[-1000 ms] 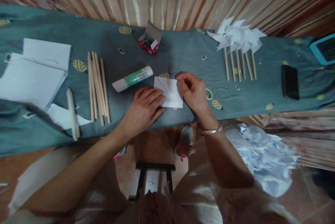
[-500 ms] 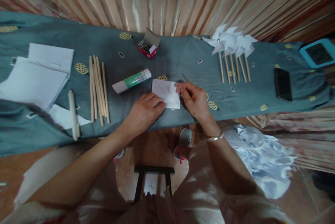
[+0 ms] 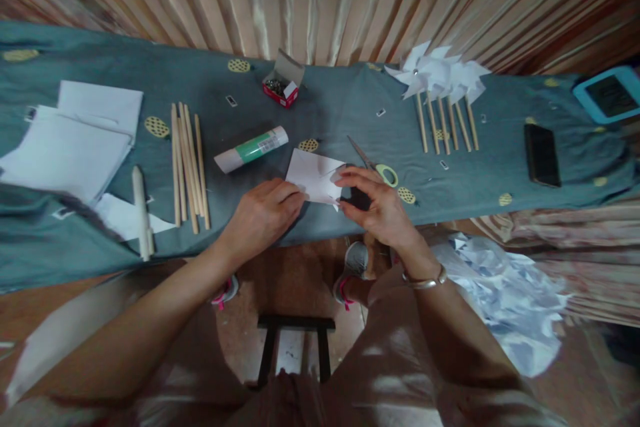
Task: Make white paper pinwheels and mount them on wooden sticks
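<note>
A small white square of paper (image 3: 315, 174) lies on the cloth in front of me, with cut slits showing near its right side. My left hand (image 3: 265, 214) is closed on its lower left edge, thumb and fingers together. At the right side, my right hand (image 3: 380, 207) grips the paper, forefinger at the upper corner and thumb at the lower one, where a small flap sticks out. Just beyond that hand rest scissors (image 3: 385, 174) with pale green handles. A glue stick (image 3: 253, 149) with a green label lies to the upper left of the paper.
On the cloth-covered table (image 3: 340, 100) are a red box of pins (image 3: 281, 90), wooden sticks (image 3: 190, 174), a paper stack (image 3: 75, 147), a white knife-like tool (image 3: 141, 214), paper pinwheels (image 3: 440, 74), a phone (image 3: 543, 154) and a blue-framed tablet (image 3: 610, 95). A bag of scraps (image 3: 505, 300) sits below.
My right hand has moved down and its thumb and forefinger have spread along the paper's right side. The scissors, mostly hidden before, now show. My left hand has shifted slightly left.
</note>
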`<state>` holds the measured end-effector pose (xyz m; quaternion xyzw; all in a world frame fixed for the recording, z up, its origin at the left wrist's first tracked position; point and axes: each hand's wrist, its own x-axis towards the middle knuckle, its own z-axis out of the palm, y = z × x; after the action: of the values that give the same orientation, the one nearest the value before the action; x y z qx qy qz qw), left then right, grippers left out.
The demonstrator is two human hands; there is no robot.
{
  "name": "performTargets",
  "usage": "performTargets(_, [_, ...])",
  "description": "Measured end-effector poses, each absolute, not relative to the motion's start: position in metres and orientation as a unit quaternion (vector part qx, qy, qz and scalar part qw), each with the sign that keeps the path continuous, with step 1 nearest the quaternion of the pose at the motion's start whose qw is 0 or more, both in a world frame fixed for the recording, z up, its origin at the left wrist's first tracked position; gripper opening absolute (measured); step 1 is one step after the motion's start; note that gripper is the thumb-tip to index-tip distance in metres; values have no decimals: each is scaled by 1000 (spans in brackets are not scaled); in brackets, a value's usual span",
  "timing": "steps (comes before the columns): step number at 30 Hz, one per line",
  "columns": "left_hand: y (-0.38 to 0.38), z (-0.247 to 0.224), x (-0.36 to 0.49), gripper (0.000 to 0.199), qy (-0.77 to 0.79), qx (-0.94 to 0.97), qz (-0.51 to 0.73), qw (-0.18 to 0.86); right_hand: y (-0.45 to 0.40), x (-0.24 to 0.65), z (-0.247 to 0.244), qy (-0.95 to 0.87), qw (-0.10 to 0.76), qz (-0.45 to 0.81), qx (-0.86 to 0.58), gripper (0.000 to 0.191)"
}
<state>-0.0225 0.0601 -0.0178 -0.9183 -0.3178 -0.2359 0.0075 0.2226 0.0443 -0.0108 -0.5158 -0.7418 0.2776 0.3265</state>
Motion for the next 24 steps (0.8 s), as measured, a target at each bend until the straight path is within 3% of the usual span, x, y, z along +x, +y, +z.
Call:
performTargets(13, [48,-15,-25,16,-304,-925,-221,-48,39,209,-16,-731,337,343,-484,4])
performTargets(24, [43,-18,-18,26,-278,-931,-218,-93,40,202,-19,-735,310,317,-513,9])
